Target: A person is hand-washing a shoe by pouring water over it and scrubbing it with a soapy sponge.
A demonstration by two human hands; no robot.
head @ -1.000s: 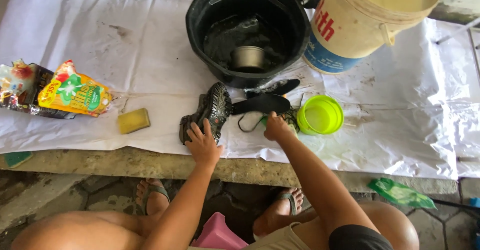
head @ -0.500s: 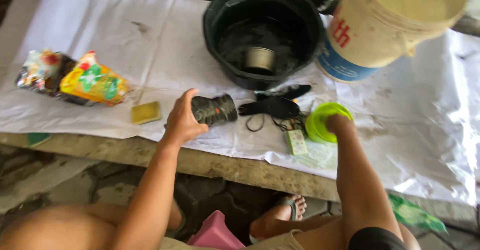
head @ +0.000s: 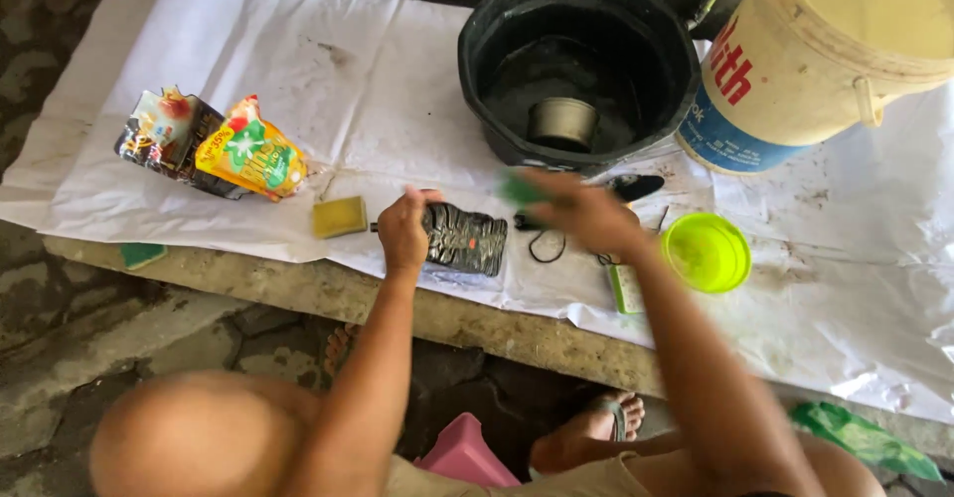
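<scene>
Shoe: a dark shoe [head: 465, 240] with a ridged sole lies on its side at the front edge of the counter [head: 477, 323], on the white sheet [head: 298, 80].
Left hand: the left hand [head: 402, 231] grips the shoe's heel end, fingers wrapped around it.
Right hand: the right hand [head: 586, 211] is blurred above the sheet, fingers closed on a small green thing [head: 521, 189]; what it is I cannot tell.
Beside the shoe: a yellow sponge [head: 339, 217] just to its left, a green bowl [head: 707, 251] to the right.
Behind: a black basin [head: 497, 50] with a metal cup [head: 562, 122] inside, a cream bucket [head: 795, 70] next to it.
Far left: colourful packets [head: 214, 147].
</scene>
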